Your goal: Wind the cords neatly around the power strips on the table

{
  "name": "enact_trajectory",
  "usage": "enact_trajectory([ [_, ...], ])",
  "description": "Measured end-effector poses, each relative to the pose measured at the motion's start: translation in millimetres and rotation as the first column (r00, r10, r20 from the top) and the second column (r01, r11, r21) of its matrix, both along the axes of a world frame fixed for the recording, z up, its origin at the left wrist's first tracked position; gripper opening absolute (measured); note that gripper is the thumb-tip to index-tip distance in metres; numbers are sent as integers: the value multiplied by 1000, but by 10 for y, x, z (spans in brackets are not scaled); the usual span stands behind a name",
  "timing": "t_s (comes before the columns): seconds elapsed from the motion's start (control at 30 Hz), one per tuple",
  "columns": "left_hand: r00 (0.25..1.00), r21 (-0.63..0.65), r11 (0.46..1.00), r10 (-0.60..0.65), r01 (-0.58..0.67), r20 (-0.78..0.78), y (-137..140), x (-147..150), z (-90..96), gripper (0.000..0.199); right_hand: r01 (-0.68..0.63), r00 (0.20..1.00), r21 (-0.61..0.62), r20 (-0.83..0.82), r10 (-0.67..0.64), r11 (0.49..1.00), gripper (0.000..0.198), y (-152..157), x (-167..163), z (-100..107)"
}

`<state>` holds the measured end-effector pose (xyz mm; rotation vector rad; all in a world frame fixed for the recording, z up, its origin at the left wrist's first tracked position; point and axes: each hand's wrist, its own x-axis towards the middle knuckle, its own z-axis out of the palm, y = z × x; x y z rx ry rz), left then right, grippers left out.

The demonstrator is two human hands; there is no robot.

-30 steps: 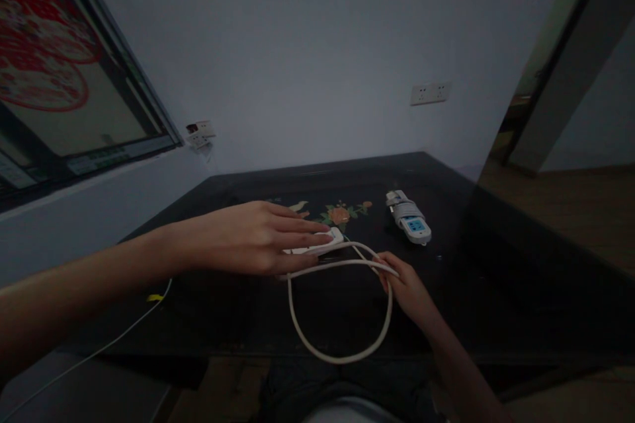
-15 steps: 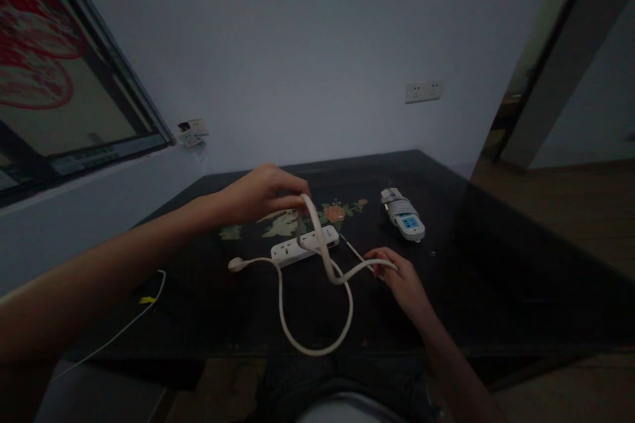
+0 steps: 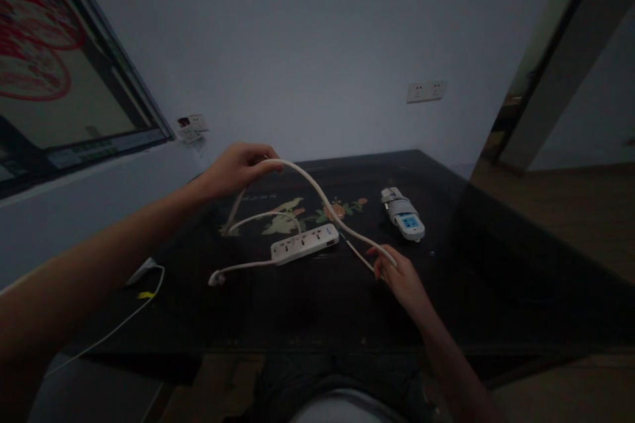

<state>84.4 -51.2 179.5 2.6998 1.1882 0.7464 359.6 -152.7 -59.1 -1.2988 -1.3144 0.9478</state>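
My left hand is closed on the white power cord, holding it raised above the far left part of the dark table. From there the cord arches down to my right hand, whose fingers are wrapped round it near the table's right middle. Between my hands lies a white power strip with several sockets, set at a slant. The cord's plug rests on the table left of the strip. A loop of cord passes behind and over the strip.
A second power strip, its grey cord wound about it, lies on the dark table to the right. A thin white cable with a yellow tag is at the left. Wall sockets are above the table.
My left hand has moved left and up, drawing the cord into a wide arch. The loop in front of the strip is gone. The plug has shifted left; my right hand stays nearly in place.
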Motion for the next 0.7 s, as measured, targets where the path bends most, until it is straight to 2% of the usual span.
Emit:
enact_trajectory([
  [0.1,999,-49,999,-8,11,49,56,-80,-6,30,-38,999,-20,-4,38,999,34,17,-11,15],
  [0.2,992,-69,998,9,0,129,139,-142,-14,31,-97,994,13,45,96,995,38,60,-17,70],
  [0.4,977,-60,998,-16,30,212,268,-231,6,32,-218,965,17,156,213,976,31,138,18,191],
  [0.5,970,-45,998,-33,45,240,280,-291,57,30,-346,905,-9,261,336,938,26,153,115,204],
  [0.57,963,-35,998,-41,52,267,279,-327,110,28,-431,844,9,358,400,902,32,180,203,190],
  [0.7,943,-43,995,-74,93,325,275,-365,256,30,-527,768,75,469,437,846,43,341,310,113],
])
